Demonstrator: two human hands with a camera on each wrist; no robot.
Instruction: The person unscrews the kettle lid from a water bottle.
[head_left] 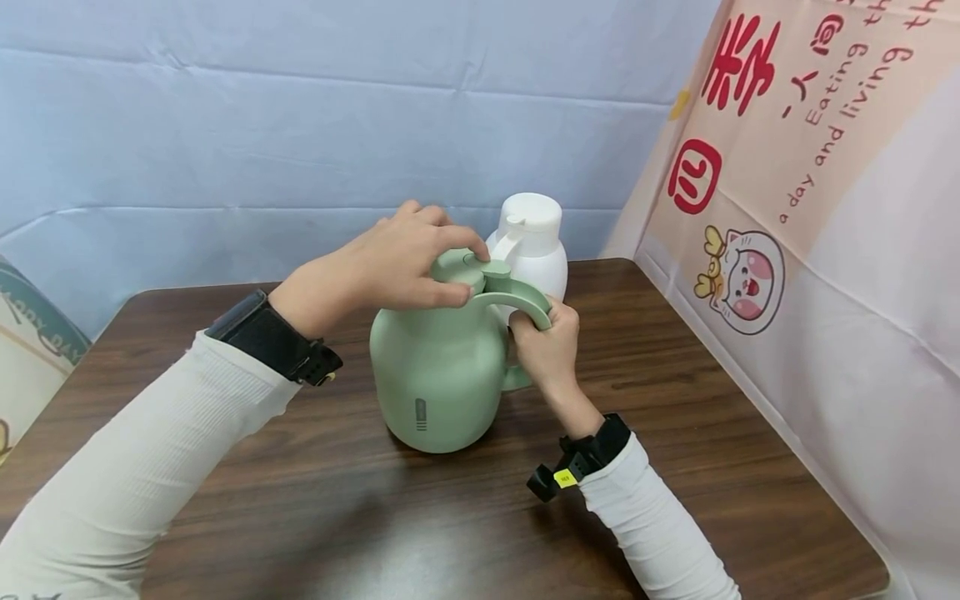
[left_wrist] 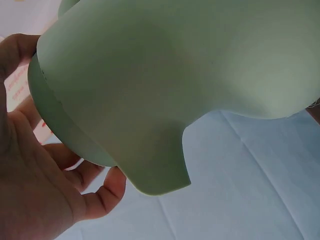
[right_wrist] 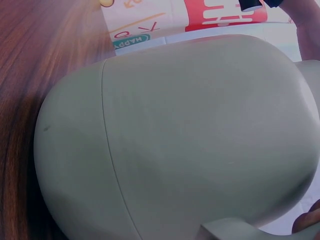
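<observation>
A light green thermos jug stands upright on the table, its spout visible in the left wrist view. From above, my left hand holds the jug's round lid, with fingers and thumb spread around its rim. My right hand grips the handle on the jug's right side, fingers wrapped around it. The jug's smooth body fills most of the right wrist view, and only a few fingertips show there at the edge.
Just behind the green jug stands a white jug, partly hidden by it. The dark wooden table ends at a pale blue cloth behind and a printed cloth on the right.
</observation>
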